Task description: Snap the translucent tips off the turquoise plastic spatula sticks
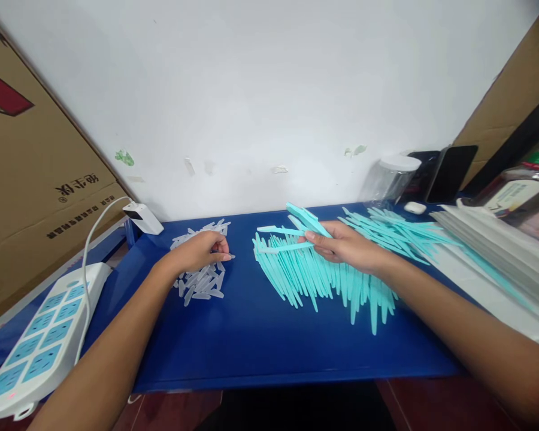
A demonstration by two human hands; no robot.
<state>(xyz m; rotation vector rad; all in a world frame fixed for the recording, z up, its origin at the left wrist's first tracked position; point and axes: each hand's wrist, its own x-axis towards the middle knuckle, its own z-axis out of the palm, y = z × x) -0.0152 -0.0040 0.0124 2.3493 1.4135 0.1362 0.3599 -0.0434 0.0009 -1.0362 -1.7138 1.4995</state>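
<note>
Pinching a small translucent piece (232, 257) at its fingertips, the left hand (206, 246) is over a pile of similar pieces (202, 281) on the left of the blue bench (251, 344). The right hand (344, 242) has its grip closed around several turquoise sticks (306, 218), above a wide spread of more sticks (303, 272); another turquoise bunch (386, 233) lies to the right, near a lidded clear jar (384, 182) by the far wall (260, 108).

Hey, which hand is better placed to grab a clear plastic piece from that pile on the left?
Probably the left hand: it's right over the clear pieces, apparently pinching one already. The right hand is farther off and holds several turquoise sticks.
</note>
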